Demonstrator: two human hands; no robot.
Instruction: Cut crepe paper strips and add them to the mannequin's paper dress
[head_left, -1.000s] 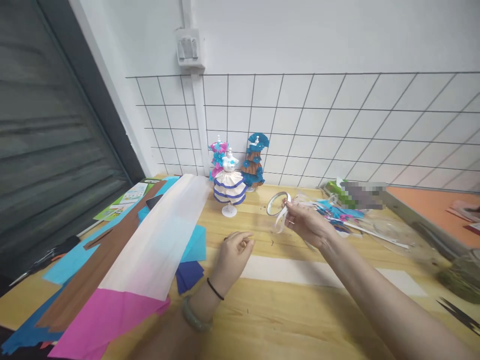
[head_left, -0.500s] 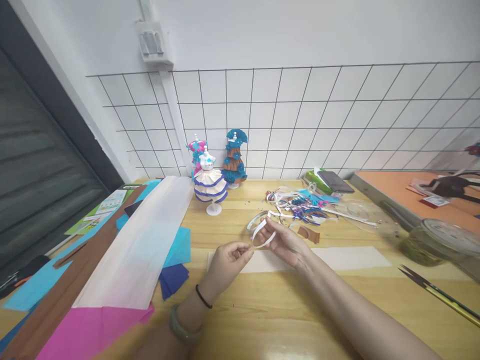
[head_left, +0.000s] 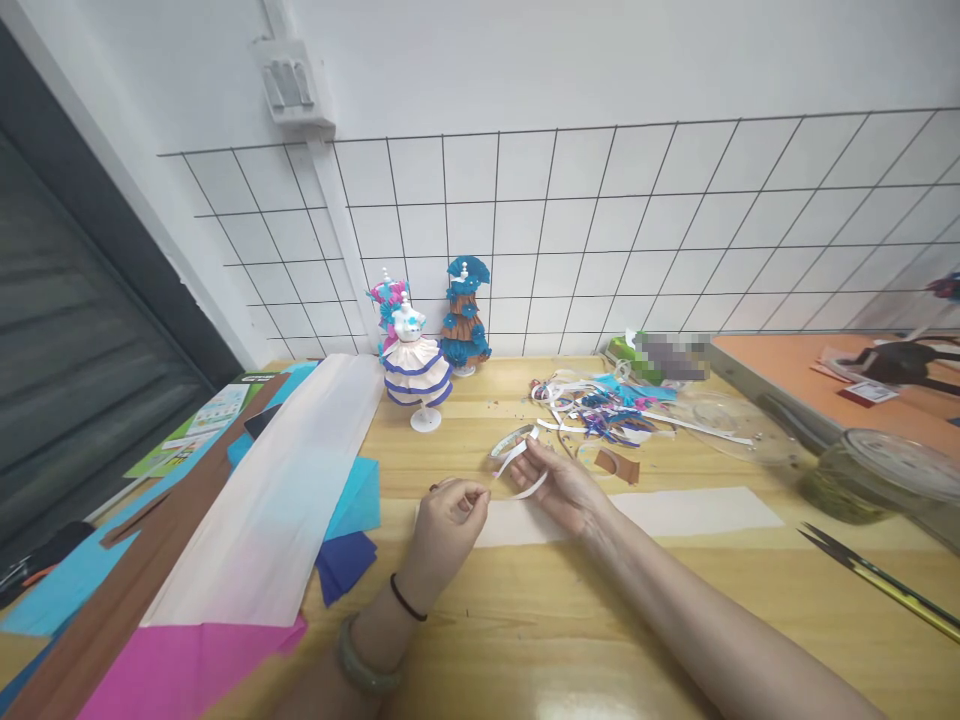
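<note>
Out over the middle of the surface (head_left: 525,620), head cam has both forearms reaching in from the near side. Right hand (head_left: 564,488) has its palm turned toward the left one, grip clamped on a tape roll (head_left: 510,441), well short of the back edge. Left hand (head_left: 448,520) is curled, grip pinched together, can't tell if anything's in it. Roll's a thin pale ring, tilted, with a loose white strip (head_left: 532,490) curling near it, long cream paper (head_left: 697,512) underneath.
</note>
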